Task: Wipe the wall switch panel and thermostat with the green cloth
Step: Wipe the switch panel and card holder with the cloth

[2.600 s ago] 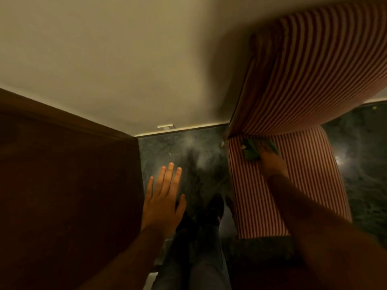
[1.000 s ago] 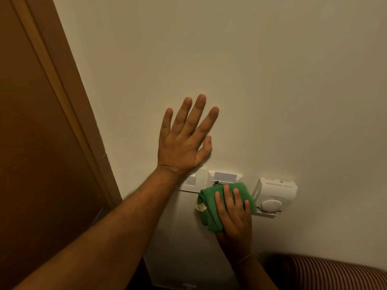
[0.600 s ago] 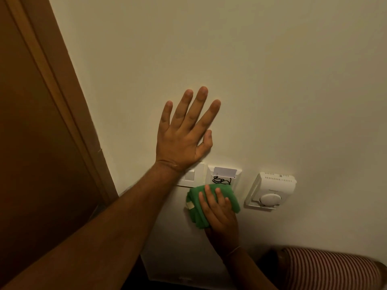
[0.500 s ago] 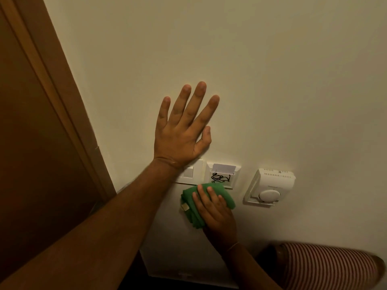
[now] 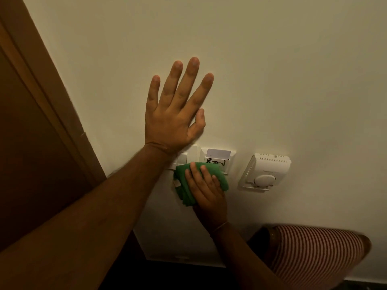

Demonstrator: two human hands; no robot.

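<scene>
A white switch panel (image 5: 191,155) and a key-card holder (image 5: 217,159) with a card and black scribble sit side by side on the cream wall. To their right is a white thermostat (image 5: 265,171) with a round dial. My right hand (image 5: 206,190) presses the folded green cloth (image 5: 184,185) flat against the wall, over the lower edge of the panel and card holder. My left hand (image 5: 178,114) lies flat on the wall above the switches, fingers spread, its wrist hiding part of the switch panel.
A brown wooden door frame (image 5: 52,97) runs diagonally down the left side. A red-and-white striped cushion (image 5: 318,254) sits low at the right, below the thermostat. The wall (image 5: 272,70) above and to the right is bare.
I picked the cloth up from the striped cushion and raised it to the wall. Over the last second the cloth slid left and down from beside the thermostat onto the panel's lower edge.
</scene>
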